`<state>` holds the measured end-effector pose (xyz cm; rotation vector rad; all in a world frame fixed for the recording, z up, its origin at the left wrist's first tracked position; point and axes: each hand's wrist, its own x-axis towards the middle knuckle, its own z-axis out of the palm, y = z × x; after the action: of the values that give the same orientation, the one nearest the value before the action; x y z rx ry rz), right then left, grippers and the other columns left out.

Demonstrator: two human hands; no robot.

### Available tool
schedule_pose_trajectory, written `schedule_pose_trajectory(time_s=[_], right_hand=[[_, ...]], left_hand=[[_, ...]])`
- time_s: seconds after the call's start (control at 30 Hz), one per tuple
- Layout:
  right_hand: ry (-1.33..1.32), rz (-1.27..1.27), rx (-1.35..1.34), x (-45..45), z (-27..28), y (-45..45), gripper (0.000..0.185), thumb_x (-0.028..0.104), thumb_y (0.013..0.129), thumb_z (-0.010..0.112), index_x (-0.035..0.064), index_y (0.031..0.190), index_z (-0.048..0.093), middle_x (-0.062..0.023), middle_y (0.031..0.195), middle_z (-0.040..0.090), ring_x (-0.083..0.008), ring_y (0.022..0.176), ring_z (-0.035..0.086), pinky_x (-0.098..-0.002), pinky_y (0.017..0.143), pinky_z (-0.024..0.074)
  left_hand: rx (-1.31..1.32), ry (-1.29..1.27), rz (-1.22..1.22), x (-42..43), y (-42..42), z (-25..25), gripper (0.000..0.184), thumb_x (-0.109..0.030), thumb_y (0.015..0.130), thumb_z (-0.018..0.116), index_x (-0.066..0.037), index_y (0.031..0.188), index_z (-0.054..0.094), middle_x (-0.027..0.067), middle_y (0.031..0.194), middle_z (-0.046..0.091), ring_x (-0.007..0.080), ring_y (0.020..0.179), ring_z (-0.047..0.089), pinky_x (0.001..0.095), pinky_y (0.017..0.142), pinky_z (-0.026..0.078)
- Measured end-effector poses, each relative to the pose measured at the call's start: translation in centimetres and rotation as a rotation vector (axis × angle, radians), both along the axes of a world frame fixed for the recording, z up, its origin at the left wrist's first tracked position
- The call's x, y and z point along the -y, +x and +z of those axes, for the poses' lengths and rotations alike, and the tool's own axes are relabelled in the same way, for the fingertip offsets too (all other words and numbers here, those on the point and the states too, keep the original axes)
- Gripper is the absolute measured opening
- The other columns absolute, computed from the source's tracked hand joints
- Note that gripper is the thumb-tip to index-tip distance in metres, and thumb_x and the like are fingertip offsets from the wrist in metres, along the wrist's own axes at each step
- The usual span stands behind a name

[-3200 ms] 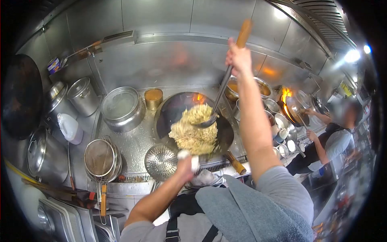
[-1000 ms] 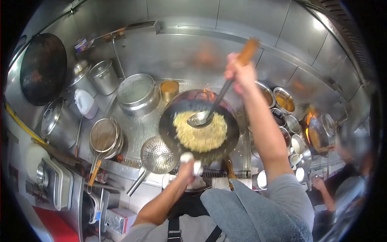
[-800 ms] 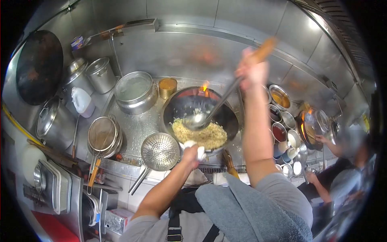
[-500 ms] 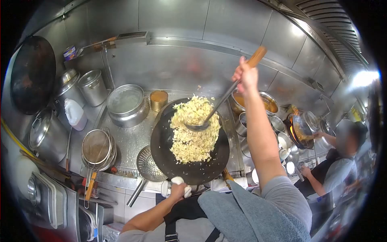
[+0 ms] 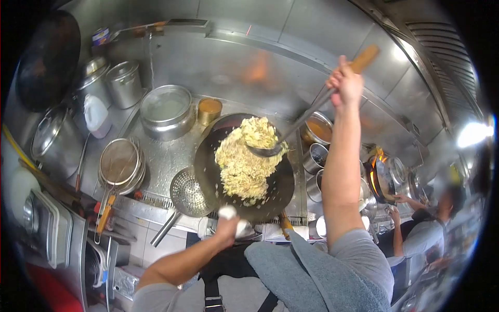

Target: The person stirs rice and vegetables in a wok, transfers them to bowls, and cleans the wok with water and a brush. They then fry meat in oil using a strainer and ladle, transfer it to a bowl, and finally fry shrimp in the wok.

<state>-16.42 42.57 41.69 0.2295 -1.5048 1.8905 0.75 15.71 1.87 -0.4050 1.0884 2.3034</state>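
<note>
My right hand [image 5: 345, 85] is wrapped round the long ladle, near its wooden handle [image 5: 366, 57]. The ladle's bowl [image 5: 264, 151] dips into the pale yellow fried rice [image 5: 244, 166], which is heaped up in the dark wok [image 5: 208, 177]. At the wok's near edge my left hand [image 5: 227, 229] is closed on a white cloth [image 5: 240, 228], which hides the part of the rim under it. Some grains lie scattered on the wok's dark wall.
Left of the wok are a perforated skimmer [image 5: 188, 193], a large pot [image 5: 166, 112], a tin [image 5: 209, 110] and stacked strainers [image 5: 120, 164]. Metal containers [image 5: 315, 158] stand at right. Further right, a co-worker [image 5: 421, 229] handles another wok [image 5: 381, 179] over flames.
Over the last half second my right hand has moved right and slightly up, tilting the ladle lower. The rice has shifted within the wok. Earlier it lay flatter; the view has also turned.
</note>
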Motion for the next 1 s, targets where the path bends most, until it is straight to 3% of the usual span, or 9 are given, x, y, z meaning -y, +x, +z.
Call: schedule_pose_trajectory(time_s=[0.13, 0.2, 0.33, 0.43, 0.57, 0.67, 0.83, 0.93, 1.0], right_hand=[[0.14, -0.416, 0.294, 4.3, -11.0, -3.4, 0.024, 0.017, 0.091, 0.068, 0.0093, 0.084, 0.047, 0.0027, 0.054, 0.044, -0.0112, 0.041, 0.043, -0.0276, 0.037, 0.0332], [-0.146, -0.049, 0.216, 5.0, -18.0, -5.8, 0.024, 0.009, 0.09, 0.068, 0.0084, 0.086, 0.044, -0.0011, 0.054, 0.044, -0.012, 0.04, 0.043, -0.0288, 0.035, 0.0338], [-0.05, -0.138, 0.186, 2.9, -7.6, -4.6, 0.025, 0.02, 0.093, 0.067, 0.0076, 0.088, 0.046, -0.0007, 0.056, 0.044, -0.0109, 0.04, 0.041, -0.0286, 0.036, 0.0336], [0.008, -0.106, 0.141, 2.4, -1.8, -0.4, 0.027, 0.024, 0.093, 0.068, 0.0093, 0.086, 0.046, 0.0029, 0.055, 0.041, -0.0081, 0.04, 0.037, -0.0268, 0.038, 0.0326], [0.374, -0.531, 0.345, 5.0, -13.0, -2.9, 0.029, 0.026, 0.089, 0.073, 0.0102, 0.08, 0.051, 0.0015, 0.058, 0.05, -0.0106, 0.043, 0.045, -0.0269, 0.039, 0.037], [0.236, -0.044, 0.156, 6.4, -18.2, -3.0, 0.027, 0.024, 0.092, 0.069, 0.0047, 0.08, 0.054, -0.002, 0.064, 0.055, -0.0111, 0.053, 0.051, -0.0296, 0.048, 0.0417], [1.705, 0.435, -0.039, 5.0, -11.2, 8.2, 0.033, 0.037, 0.081, 0.073, 0.0065, 0.089, 0.064, -0.0129, 0.096, 0.053, -0.0315, 0.096, 0.051, -0.0441, 0.083, 0.0416], [2.042, 0.355, 0.519, 1.1, -13.4, 15.4, 0.036, 0.024, 0.081, 0.071, 0.0153, 0.115, 0.064, -0.0158, 0.102, 0.053, -0.0337, 0.104, 0.054, -0.0453, 0.083, 0.0423], [1.663, 0.791, 0.908, -7.2, -20.9, 16.3, 0.05, 0.013, 0.081, 0.067, 0.0188, 0.129, 0.056, -0.0212, 0.105, 0.058, -0.0382, 0.101, 0.06, -0.0472, 0.085, 0.0474]], left_hand=[[0.089, -0.078, -0.058, -5.2, -9.9, 0.8, 0.013, -0.011, 0.089, 0.056, -0.002, 0.098, 0.056, 0.0104, 0.079, 0.06, 0.0251, 0.06, 0.06, 0.0424, 0.047, 0.049], [-0.114, -0.18, -0.056, -4.3, -10.1, -7.2, 0.017, -0.007, 0.087, 0.056, 0.001, 0.102, 0.057, 0.0101, 0.079, 0.061, 0.0231, 0.062, 0.059, 0.0408, 0.049, 0.048], [-0.125, -0.187, -0.06, 0.4, -1.0, -6.8, 0.035, 0.0, 0.085, 0.056, 0.003, 0.12, 0.056, 0.0153, 0.106, 0.065, 0.0254, 0.092, 0.067, 0.0364, 0.073, 0.055], [0.011, -0.11, 0.031, -0.4, -0.9, 3.1, 0.028, 0.0, 0.087, 0.054, -0.003, 0.115, 0.056, 0.0098, 0.094, 0.064, 0.0245, 0.078, 0.067, 0.0428, 0.065, 0.058], [0.093, -0.084, -0.105, -5.2, -9.9, 1.1, 0.012, -0.016, 0.091, 0.058, -0.005, 0.097, 0.057, 0.0067, 0.076, 0.061, 0.0229, 0.059, 0.06, 0.0393, 0.05, 0.05], [-0.135, -0.323, -0.13, -5.0, -8.5, -8.4, 0.017, -0.005, 0.089, 0.056, -0.002, 0.105, 0.059, 0.0064, 0.08, 0.063, 0.0214, 0.065, 0.063, 0.0392, 0.054, 0.052], [-0.151, -0.188, 0.119, -4.3, -5.5, -2.4, 0.02, -0.003, 0.086, 0.056, 0.001, 0.106, 0.061, 0.0101, 0.095, 0.066, 0.0206, 0.077, 0.066, 0.0364, 0.059, 0.053], [0.003, -0.179, 0.029, -7.2, -13.1, -4.7, 0.02, -0.007, 0.089, 0.053, 0.001, 0.107, 0.054, 0.0119, 0.086, 0.062, 0.0235, 0.063, 0.061, 0.0405, 0.047, 0.05], [0.038, -0.286, -0.027, -8.0, -14.7, -6.2, 0.019, -0.009, 0.089, 0.055, -0.002, 0.106, 0.054, 0.0107, 0.081, 0.061, 0.0254, 0.063, 0.062, 0.0438, 0.049, 0.052]])
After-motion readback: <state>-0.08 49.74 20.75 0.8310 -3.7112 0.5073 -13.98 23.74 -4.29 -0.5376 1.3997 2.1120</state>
